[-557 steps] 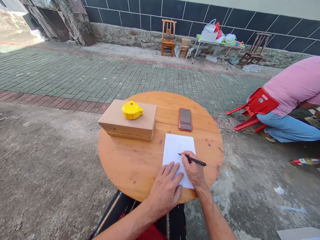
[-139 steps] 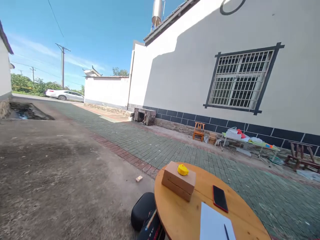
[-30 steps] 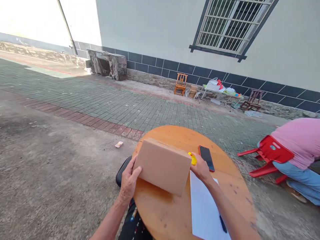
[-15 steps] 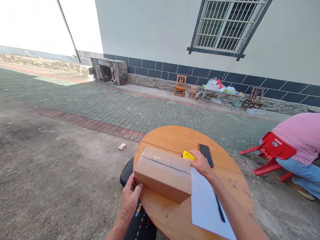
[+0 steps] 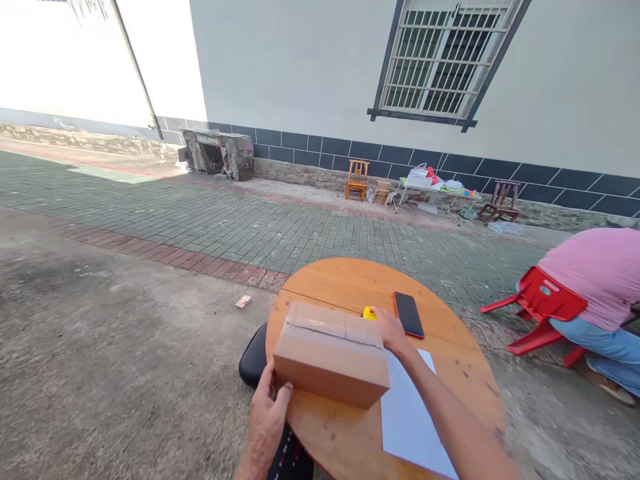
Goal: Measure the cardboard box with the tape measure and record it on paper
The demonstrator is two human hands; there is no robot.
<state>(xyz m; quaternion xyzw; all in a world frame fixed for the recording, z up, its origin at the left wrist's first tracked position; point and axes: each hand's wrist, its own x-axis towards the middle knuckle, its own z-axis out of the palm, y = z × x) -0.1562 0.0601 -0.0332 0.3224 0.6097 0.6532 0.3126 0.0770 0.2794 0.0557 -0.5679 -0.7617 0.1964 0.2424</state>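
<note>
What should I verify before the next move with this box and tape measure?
1. Left hand holds the cardboard box at its near left corner: ok.
2. Box rests flat on the table: ok.
3. Right hand closed on the yellow tape measure: cannot tell, mostly hidden.
4. Phone apart from the box: ok.
5. Paper free of the box: cannot tell; their edges meet.

Left hand [image 5: 267, 420] low, near body, back to camera, thumb raised and spread, fingers hidden. Right arm [image 5: 450, 427] bare, stretched forward from lower right; right hand [image 5: 389, 331] palm down, fingers curled, tips hidden.
</note>
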